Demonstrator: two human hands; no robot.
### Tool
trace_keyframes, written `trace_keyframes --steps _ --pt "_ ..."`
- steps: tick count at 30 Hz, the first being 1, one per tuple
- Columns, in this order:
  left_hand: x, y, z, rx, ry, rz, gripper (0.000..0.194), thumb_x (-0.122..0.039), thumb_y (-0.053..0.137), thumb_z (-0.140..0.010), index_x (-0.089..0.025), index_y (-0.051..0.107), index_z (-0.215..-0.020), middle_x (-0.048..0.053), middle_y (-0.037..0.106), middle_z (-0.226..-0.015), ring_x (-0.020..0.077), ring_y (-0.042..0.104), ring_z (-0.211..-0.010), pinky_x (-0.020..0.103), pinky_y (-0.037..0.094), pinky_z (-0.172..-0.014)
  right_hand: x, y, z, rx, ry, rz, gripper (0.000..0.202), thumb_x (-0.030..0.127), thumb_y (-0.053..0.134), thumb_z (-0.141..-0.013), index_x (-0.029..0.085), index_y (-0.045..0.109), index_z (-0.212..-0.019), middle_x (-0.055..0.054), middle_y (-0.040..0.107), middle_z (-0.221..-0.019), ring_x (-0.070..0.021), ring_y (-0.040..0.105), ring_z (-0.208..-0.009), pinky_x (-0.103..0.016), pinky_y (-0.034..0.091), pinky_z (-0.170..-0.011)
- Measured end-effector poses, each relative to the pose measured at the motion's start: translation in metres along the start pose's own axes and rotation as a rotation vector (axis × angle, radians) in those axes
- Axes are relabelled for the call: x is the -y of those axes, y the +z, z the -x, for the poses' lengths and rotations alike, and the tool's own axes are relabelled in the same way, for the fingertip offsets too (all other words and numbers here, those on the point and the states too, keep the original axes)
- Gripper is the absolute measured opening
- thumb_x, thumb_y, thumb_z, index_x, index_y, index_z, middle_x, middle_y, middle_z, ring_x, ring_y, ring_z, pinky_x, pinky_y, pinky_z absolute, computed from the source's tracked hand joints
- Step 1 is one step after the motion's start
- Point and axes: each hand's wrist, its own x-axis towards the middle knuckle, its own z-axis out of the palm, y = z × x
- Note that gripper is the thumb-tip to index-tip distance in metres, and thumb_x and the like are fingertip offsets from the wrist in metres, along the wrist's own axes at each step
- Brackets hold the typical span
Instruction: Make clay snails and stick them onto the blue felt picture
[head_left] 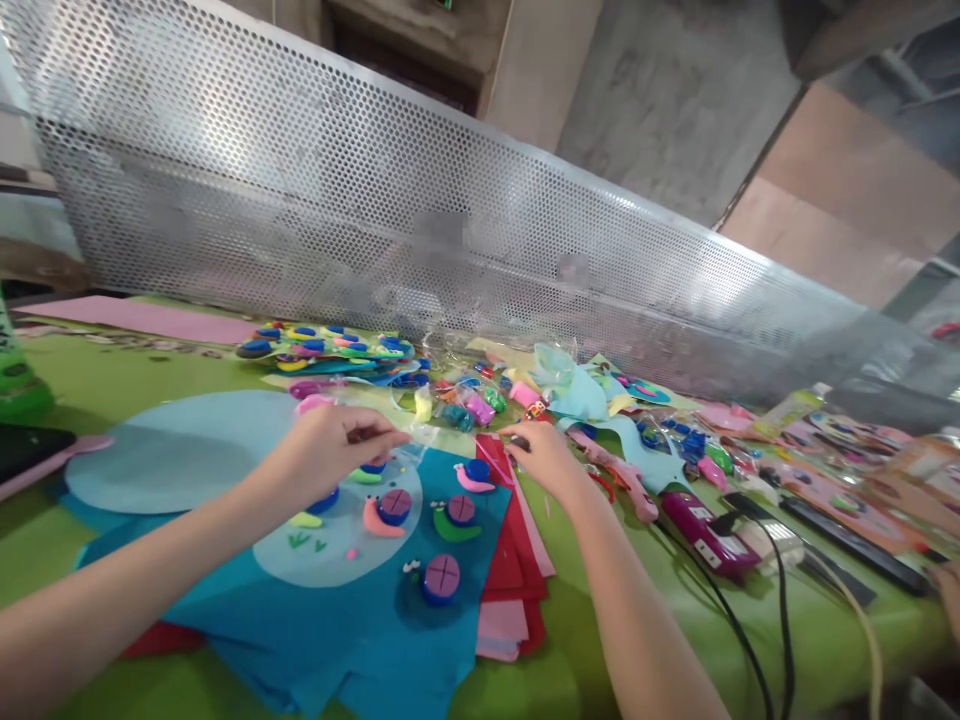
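Note:
My left hand (341,440) hovers over the far side of the blue felt sheet (315,620), fingers pinched beside a bit of clear plastic (424,434); what they hold, if anything, is too small to tell. Past the sheet's far right corner, my right hand (541,455) is closed at the fingertips near the red sheets (504,550), with a small dark bit showing there. Clay snails with blue shells lie on the blue felt and its pale blue oval: a pink snail (474,478), a green snail (456,518), an orange snail (386,512). A blue-and-purple disc (441,578) sits nearest me.
Behind the hands lie a pile of snail pieces (330,345) and bagged coloured clay (476,405). To the right are a pink glue gun (626,480), a purple box (705,535) with cables and a bottle (795,408). A perforated metal panel (375,200) backs the table.

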Motion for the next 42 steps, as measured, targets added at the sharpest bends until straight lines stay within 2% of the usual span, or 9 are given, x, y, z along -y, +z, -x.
trace_keyframes --steps 3,10,17,21,27,31,36,38,42 --pt "0.003 -0.001 -0.002 -0.041 0.012 -0.101 0.031 -0.043 0.05 -0.075 -0.02 0.066 -0.063 -0.001 0.062 -0.056 0.0142 0.054 -0.054 0.021 0.041 -0.054 0.002 0.001 0.002 0.033 -0.003 0.031 0.023 0.013 0.057 -0.075 0.025 0.07 -0.09 -0.005 0.07 -0.09 -0.0224 0.06 -0.091 -0.035 0.044 -0.08" --pt "0.013 -0.012 -0.01 -0.077 0.086 -0.265 0.03 -0.04 0.049 -0.078 -0.02 0.068 -0.092 0.003 0.069 -0.093 0.0183 0.059 -0.08 0.022 0.041 -0.066 -0.002 -0.001 0.001 0.1 0.061 0.119 0.024 0.015 0.055 -0.078 0.024 0.068 -0.095 -0.006 0.068 -0.097 -0.0225 0.058 -0.095 -0.035 0.041 -0.082" --pt "0.031 -0.029 -0.024 -0.029 -0.003 -0.424 0.029 -0.042 0.056 -0.073 -0.016 0.065 -0.064 0.003 0.065 -0.062 0.0166 0.055 -0.059 0.025 0.038 -0.056 0.005 0.002 0.003 0.218 0.137 0.212 0.023 0.02 0.056 -0.079 0.027 0.068 -0.097 -0.005 0.067 -0.101 -0.0287 0.049 -0.106 -0.045 0.032 -0.087" --pt "0.054 -0.037 -0.034 -0.026 -0.009 -0.435 0.022 -0.036 0.059 -0.07 -0.015 0.066 -0.072 0.006 0.069 -0.074 0.0201 0.061 -0.07 0.027 0.042 -0.064 0.008 0.0 0.002 0.264 0.134 0.241 0.021 0.019 0.055 -0.08 0.027 0.07 -0.093 -0.004 0.066 -0.105 -0.0284 0.048 -0.106 -0.044 0.03 -0.087" --pt "0.079 -0.04 -0.044 0.014 -0.033 -0.478 0.032 -0.032 0.047 -0.076 -0.01 0.068 -0.088 0.013 0.07 -0.095 0.0259 0.062 -0.087 0.031 0.044 -0.074 0.005 0.004 0.003 0.248 0.123 0.273 0.018 0.021 0.057 -0.079 0.028 0.071 -0.087 -0.003 0.062 -0.113 -0.0284 0.046 -0.106 -0.046 0.028 -0.086" --pt "0.083 -0.036 -0.046 0.064 0.009 -0.526 0.032 -0.029 0.043 -0.077 -0.011 0.067 -0.088 0.013 0.069 -0.098 0.0259 0.06 -0.092 0.032 0.041 -0.079 0.002 0.01 0.003 0.232 0.111 0.282 0.018 0.021 0.057 -0.079 0.029 0.072 -0.085 -0.002 0.064 -0.11 -0.0287 0.046 -0.105 -0.045 0.028 -0.084" --pt "0.079 -0.036 -0.045 0.117 0.035 -0.588 0.036 -0.042 0.046 -0.078 -0.014 0.063 -0.062 0.008 0.066 -0.064 0.0218 0.057 -0.062 0.029 0.039 -0.059 -0.002 0.01 0.001 0.218 0.111 0.286 0.02 0.019 0.057 -0.078 0.03 0.072 -0.084 -0.002 0.064 -0.11 -0.0272 0.047 -0.105 -0.042 0.029 -0.085" --pt "0.079 -0.037 -0.045 0.119 0.047 -0.603 0.041 -0.045 0.043 -0.08 -0.014 0.06 -0.059 0.007 0.064 -0.061 0.0199 0.055 -0.059 0.027 0.038 -0.057 -0.005 0.009 0.0 0.206 0.127 0.29 0.024 0.015 0.055 -0.078 0.03 0.072 -0.087 -0.002 0.063 -0.111 -0.0265 0.047 -0.106 -0.041 0.029 -0.086" --pt "0.085 -0.035 -0.045 0.124 0.07 -0.621 0.03 -0.033 0.044 -0.08 -0.014 0.066 -0.073 0.007 0.067 -0.073 0.0204 0.058 -0.068 0.027 0.039 -0.063 -0.006 0.006 0.0 0.178 0.172 0.303 0.028 0.013 0.051 -0.08 0.03 0.071 -0.09 -0.002 0.062 -0.113 -0.0277 0.046 -0.108 -0.042 0.03 -0.084"
